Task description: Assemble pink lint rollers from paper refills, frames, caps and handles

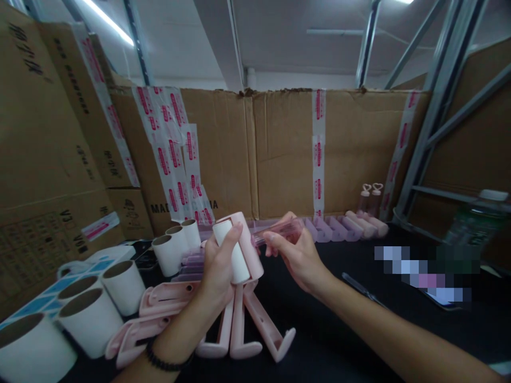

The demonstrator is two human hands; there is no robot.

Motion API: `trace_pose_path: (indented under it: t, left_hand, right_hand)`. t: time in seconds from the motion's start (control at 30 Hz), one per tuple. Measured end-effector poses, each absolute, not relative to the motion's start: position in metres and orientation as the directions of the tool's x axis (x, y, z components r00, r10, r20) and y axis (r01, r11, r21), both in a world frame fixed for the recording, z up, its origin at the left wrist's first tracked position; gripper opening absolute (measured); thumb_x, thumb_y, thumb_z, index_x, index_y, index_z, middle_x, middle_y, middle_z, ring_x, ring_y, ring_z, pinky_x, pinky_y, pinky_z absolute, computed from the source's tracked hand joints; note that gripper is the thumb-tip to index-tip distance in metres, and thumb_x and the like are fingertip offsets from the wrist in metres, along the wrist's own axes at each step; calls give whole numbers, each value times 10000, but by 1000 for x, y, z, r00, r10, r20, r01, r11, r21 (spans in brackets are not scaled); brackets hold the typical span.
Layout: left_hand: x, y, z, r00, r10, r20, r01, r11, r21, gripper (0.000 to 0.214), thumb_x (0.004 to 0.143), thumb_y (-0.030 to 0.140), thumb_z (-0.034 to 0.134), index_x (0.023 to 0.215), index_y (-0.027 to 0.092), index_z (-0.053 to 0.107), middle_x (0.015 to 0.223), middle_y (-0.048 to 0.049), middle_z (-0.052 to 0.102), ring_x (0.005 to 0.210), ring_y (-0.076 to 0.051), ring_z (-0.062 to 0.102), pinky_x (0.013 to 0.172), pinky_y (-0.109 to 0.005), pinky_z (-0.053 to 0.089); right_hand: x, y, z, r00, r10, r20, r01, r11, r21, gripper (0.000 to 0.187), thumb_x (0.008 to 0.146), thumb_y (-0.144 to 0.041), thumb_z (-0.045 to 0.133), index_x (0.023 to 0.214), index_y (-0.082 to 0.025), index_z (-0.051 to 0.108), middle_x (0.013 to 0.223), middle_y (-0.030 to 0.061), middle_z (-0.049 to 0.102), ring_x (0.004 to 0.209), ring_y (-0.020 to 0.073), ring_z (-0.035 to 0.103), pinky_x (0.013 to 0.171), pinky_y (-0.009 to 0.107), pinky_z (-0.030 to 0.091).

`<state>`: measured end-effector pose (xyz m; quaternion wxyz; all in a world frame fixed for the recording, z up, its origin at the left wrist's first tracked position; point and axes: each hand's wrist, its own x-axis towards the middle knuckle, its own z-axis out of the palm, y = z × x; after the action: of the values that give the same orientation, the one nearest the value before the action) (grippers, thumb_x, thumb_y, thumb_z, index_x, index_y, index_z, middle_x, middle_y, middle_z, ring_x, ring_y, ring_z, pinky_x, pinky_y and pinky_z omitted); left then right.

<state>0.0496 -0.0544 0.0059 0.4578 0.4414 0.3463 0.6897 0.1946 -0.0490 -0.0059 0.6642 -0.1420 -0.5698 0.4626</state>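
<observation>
In the middle, my left hand (221, 252) is closed around a pink lint roller (249, 247). A white roll (240, 261) sits in the lint roller's pink case, with my thumb lying across it. Just to the right, my right hand (295, 252) pinches a clear pink plastic piece (279, 232), perhaps a tube or cover. Its left end is close to the case; I cannot tell whether they touch. Below the hands lie several L-shaped pink plastic parts (238, 335). More pink parts (170, 298) lie beside my left forearm.
White rolls with brown cores (123, 287) stand at left. Lilac parts (337, 229) and pink cylinders (367, 224) line the back by a cardboard wall (279, 154). A bottle (475, 223), a partly pixelated phone (443, 300) and a thin tool (361, 287) are on the right.
</observation>
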Motion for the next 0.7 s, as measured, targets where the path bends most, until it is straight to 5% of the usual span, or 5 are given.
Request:
trace_pose_path:
  t: [0.17,0.27,0.4,0.57,0.7]
  left_hand:
    - [43,-50,6,-144,912,385,-247,-410,878,417,676,452,854,858,167,610,704,12,658,580,-127,601,528,-209,505]
    - [37,-50,9,17,883,470,-182,-459,869,392,693,378,854,952,161,655,849,-12,677,730,-146,630,614,-204,527]
    - [32,-50,13,286,864,415,-49,-419,907,408,764,412,784,1085,201,647,889,-17,658,753,-184,625,504,-219,494]
    - [37,-48,10,383,803,457,262,-569,780,267,770,371,768,928,160,729,913,-55,718,873,-212,643,760,-286,503]
    - [43,-45,1,382,830,407,271,-521,809,292,809,430,729,798,139,717,752,-38,684,707,-170,603,646,-263,459]
  right_hand:
    - [200,-39,1,-27,805,593,-397,535,-745,273,833,-377,783,852,-194,581,689,-21,665,574,115,597,564,246,454]
    - [216,-34,18,13,814,581,-346,549,-761,287,817,-416,778,910,-193,623,740,-18,663,571,100,554,551,236,436]
    - [238,-31,40,-150,814,561,-111,550,-828,299,791,-412,791,915,-180,651,764,-9,666,589,98,550,543,230,415]
    - [227,-36,43,-347,793,501,167,577,-799,342,764,-441,812,858,-170,626,751,-4,649,665,128,591,628,265,470]
    - [223,-42,47,-402,780,479,175,579,-796,373,856,-435,726,1098,-172,620,880,29,684,696,135,625,619,259,503]
